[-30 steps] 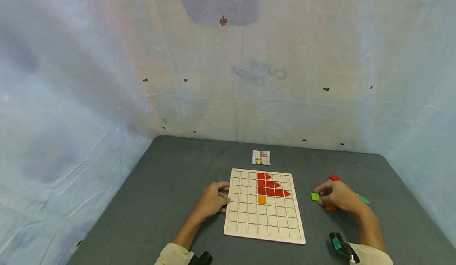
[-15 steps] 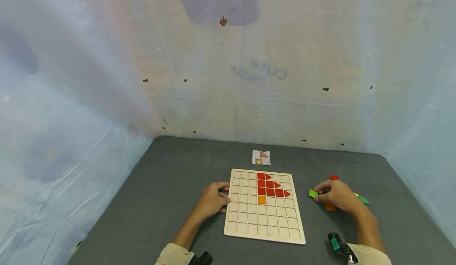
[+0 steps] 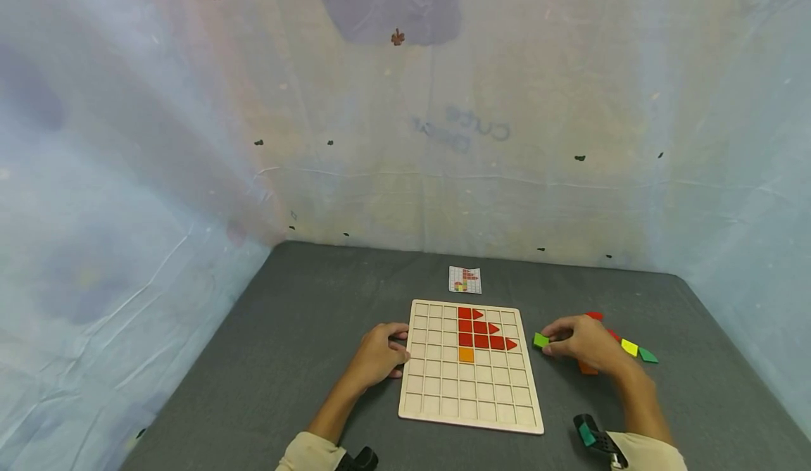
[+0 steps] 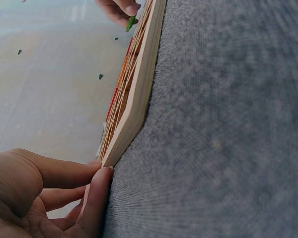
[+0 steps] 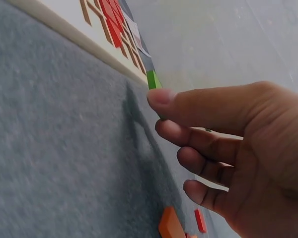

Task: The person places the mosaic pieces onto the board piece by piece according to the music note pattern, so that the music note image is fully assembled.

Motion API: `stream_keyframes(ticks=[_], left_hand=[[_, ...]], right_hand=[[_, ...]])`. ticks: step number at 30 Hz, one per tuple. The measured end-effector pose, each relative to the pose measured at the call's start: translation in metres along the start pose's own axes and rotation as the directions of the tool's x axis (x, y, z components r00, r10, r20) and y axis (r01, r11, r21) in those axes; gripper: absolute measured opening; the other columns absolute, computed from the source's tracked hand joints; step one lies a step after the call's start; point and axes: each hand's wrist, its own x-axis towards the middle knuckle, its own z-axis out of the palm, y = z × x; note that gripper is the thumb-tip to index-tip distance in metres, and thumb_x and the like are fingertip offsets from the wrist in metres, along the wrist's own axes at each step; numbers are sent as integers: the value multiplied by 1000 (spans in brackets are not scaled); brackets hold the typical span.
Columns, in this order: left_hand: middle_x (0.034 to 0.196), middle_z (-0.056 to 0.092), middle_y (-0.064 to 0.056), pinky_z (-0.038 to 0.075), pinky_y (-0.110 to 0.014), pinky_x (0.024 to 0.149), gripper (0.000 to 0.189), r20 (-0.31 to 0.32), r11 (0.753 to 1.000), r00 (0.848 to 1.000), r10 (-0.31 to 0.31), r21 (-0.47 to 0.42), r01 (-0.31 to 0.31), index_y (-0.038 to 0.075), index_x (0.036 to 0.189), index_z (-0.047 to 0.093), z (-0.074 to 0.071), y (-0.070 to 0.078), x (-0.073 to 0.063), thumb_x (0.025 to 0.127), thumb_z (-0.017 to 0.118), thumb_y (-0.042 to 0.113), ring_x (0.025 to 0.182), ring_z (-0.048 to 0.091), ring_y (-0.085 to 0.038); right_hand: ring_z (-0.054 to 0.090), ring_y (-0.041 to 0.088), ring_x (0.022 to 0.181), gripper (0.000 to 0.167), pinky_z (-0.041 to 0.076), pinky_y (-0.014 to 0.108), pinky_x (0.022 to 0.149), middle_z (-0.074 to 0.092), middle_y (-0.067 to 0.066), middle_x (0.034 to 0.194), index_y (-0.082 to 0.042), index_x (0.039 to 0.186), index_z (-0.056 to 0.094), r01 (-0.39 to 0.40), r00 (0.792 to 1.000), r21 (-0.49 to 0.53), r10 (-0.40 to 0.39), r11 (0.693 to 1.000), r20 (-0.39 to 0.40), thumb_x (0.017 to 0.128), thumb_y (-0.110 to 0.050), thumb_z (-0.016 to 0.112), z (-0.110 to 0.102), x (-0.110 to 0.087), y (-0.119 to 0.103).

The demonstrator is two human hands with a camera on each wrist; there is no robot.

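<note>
My left hand (image 3: 374,355) grips the left edge of a wooden grid board (image 3: 437,386) between thumb and fingers; the left wrist view shows the pinch on the rim. Red squares and triangle-tipped tiles (image 3: 481,341) sit in the board's upper cells, with an orange square tile (image 3: 466,355) below them. Right of the board, my right hand (image 3: 586,344) pinches a green square tile (image 3: 541,341) between thumb and index finger. The right wrist view has this green tile (image 5: 151,79) raised above the cloth, partly covered by the thumb.
Loose pieces lie right of and behind the right hand: a yellow tile (image 3: 629,347), a green piece (image 3: 648,355), an orange tile (image 3: 588,368) and red ones (image 3: 594,315). Behind the board lies a small pattern card (image 3: 465,280). A patterned curtain (image 3: 494,105) borders the grey tabletop (image 3: 304,316).
My right hand has lifted the green square tile off the table and moved left toward the board, uncovering the yellow tile. The left hand and board have stayed put.
</note>
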Motion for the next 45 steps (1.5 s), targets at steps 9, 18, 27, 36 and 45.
stream_keyframes(ticks=[9,18,27,36,45], left_hand=[[126,62,-19,64,-32,58,52,-4,1000,1000,-1,6,1,-6,139,63,1,0,0,88,75,-4,92,69,-19],[127,63,-18,64,-33,58,52,-1,1000,1000,-3,-1,3,-6,139,63,0,0,1,88,75,-4,92,69,-19],[128,63,-19,64,-33,59,52,3,1000,1000,-7,-4,7,-5,140,63,0,0,0,89,75,-4,93,70,-20],[127,63,-19,64,-33,58,53,2,1000,1000,-3,-7,3,-6,140,62,0,1,0,89,75,-5,93,70,-19],[128,63,-19,64,-33,59,52,-1,1000,1000,-6,-3,6,-6,140,63,1,1,0,89,75,-5,92,69,-19]], right_hand=[[65,16,89,29,55,37,76,75,1,100,-8,107,80,9,1000,22,-9,1000,16,82,-20,88,9,4,-24],[63,17,88,30,55,34,74,73,0,100,-8,108,79,60,997,48,-63,997,46,81,-20,88,24,11,-39],[58,15,80,28,50,29,65,67,-2,91,-12,106,80,158,985,43,-161,986,70,83,-25,89,34,15,-52],[57,11,75,24,49,25,64,67,-4,88,-11,104,81,209,972,58,-214,976,95,84,-22,89,46,18,-61],[64,9,79,24,56,26,69,73,-4,93,-10,105,81,268,946,121,-285,956,152,85,-19,89,56,19,-72]])
